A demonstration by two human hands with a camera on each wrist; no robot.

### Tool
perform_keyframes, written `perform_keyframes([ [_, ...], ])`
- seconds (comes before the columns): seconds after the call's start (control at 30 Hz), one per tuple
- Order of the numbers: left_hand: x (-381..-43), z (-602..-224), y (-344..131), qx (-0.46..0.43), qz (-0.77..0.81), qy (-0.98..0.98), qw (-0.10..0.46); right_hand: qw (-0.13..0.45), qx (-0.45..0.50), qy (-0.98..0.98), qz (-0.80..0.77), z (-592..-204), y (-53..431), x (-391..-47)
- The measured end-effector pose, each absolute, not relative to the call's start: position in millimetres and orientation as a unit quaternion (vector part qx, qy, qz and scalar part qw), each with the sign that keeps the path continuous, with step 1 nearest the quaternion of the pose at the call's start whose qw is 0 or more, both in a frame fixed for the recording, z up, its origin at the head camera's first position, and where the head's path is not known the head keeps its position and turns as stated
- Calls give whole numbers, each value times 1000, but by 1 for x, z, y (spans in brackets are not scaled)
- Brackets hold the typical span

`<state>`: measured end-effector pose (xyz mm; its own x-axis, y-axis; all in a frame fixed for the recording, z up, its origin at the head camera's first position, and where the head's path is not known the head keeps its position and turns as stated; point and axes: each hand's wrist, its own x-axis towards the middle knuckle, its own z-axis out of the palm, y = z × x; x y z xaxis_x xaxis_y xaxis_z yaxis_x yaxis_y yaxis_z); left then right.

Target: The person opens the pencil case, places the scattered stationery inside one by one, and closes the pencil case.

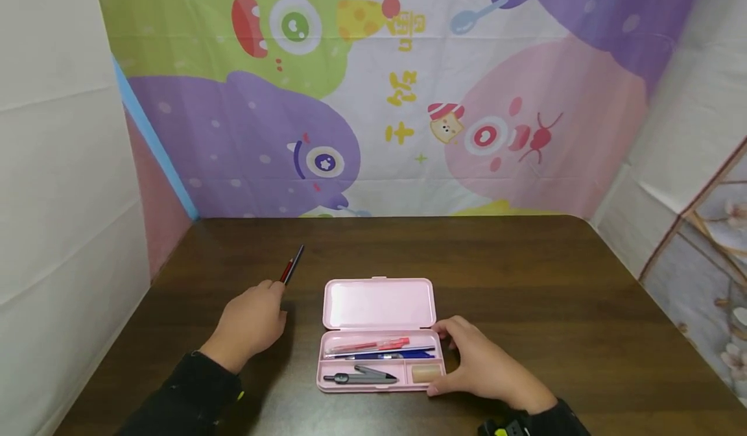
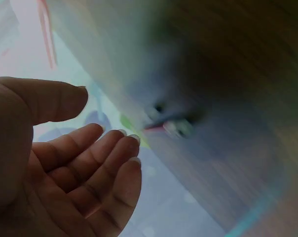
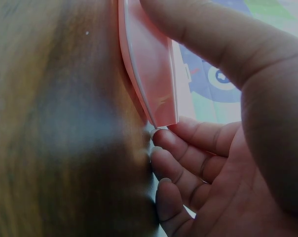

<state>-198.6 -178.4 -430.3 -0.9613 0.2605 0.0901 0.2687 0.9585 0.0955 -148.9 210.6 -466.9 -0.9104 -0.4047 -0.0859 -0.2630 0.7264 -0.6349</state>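
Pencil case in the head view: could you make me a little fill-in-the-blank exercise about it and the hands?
1. The open pencil case is ____ in colour.
2. Inside it, the gray drawing compass lies to the ____ of the tan block.
3. The right hand touches the pencil case's ____ end, while the left hand is apart from it.

Missing words: pink; left; right.

right grip (image 3: pixel 252 138) | thumb against pink case (image 3: pixel 151 64), fingertips seemingly touching its end | wooden tabletop (image 3: pixel 55 148) alongside | patterned cloth (image 3: pixel 208 89) behind
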Motion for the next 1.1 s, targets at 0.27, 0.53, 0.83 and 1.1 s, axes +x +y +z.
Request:
perform_keyframes([
  [0.27, -202, -428, -200, -121, -68, -990, -10, 103, -184, 922, -325, -467, 211, -148],
  [0.53, -206, -430, -209, -107, -62, -991, -44, 107, -185, 922, -324, -467, 209, -148],
  [0.83, -207, -433, -207, -64, -75, -993, -68, 123, -181, 922, -319, -464, 209, -148],
  [1.1, -214, -433, -206, -15, -87, -993, -78, 117, -182, 923, -319, -465, 210, -148],
])
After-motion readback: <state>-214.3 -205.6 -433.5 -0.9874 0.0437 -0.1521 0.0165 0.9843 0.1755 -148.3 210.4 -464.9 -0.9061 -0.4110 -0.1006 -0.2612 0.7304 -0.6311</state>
